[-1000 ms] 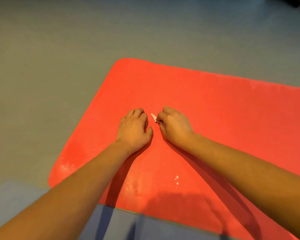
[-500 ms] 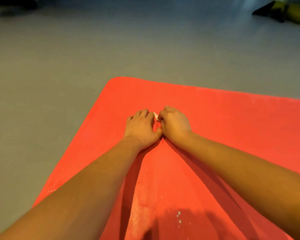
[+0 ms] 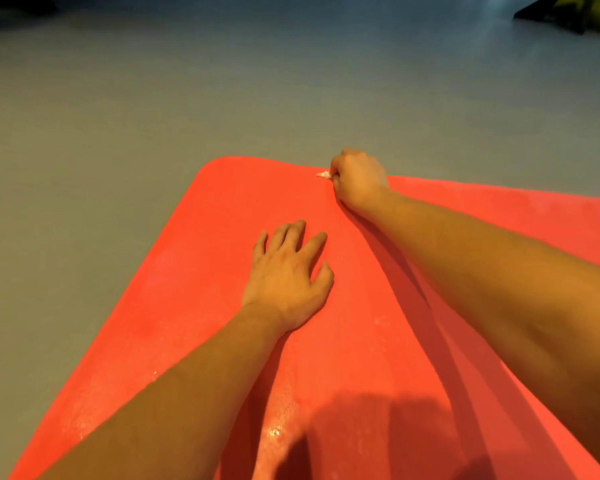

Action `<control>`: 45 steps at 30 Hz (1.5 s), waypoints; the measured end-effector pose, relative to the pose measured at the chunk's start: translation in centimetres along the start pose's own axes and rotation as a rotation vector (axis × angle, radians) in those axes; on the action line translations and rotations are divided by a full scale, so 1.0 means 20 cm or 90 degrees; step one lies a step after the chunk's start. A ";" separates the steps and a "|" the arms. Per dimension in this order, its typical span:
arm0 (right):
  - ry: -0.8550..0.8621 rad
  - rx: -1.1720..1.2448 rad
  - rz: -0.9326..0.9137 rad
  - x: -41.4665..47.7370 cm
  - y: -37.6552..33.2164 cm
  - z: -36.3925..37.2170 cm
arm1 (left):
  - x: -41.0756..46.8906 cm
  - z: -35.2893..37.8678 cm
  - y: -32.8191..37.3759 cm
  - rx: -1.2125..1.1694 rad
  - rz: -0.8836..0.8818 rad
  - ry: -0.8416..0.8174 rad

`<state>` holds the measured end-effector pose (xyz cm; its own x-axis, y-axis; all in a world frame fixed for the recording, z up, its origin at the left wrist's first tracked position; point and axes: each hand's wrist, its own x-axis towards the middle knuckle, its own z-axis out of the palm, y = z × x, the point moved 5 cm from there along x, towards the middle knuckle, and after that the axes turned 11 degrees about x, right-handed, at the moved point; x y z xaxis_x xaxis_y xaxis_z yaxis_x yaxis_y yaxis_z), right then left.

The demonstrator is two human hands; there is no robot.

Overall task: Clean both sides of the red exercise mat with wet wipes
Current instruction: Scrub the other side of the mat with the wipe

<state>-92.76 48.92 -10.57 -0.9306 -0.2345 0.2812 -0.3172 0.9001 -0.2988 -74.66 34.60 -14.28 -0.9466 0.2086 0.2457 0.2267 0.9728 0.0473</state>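
Our right hand (image 3: 359,181) pinches the wipe (image 3: 324,174) at the red mat (image 3: 222,237)'s far edge, upper centre; the mat's length runs rightward; our left hand (image 3: 288,282) rests flat, fingers (image 3: 293,233) spread.

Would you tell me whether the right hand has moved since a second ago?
Yes: the right hand slid from beside the left hand to the far edge of the red exercise mat.
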 end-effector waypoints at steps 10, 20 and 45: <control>-0.027 0.018 -0.052 -0.16 -0.07 -0.04 | 0.00 -0.02 0.00 0.001 -0.005 -0.010; -0.036 -0.013 0.020 0.11 0.11 -0.03 | 0.01 -0.01 -0.01 -0.007 -0.014 -0.001; -0.043 0.045 -0.056 -0.50 -0.08 -0.14 | 0.01 -0.07 -0.01 -0.067 -0.006 0.085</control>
<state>-82.38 50.80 -10.26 -0.9081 -0.3375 0.2480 -0.4078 0.8475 -0.3399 -74.52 34.24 -12.89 -0.9115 0.1780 0.3708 0.2476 0.9573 0.1490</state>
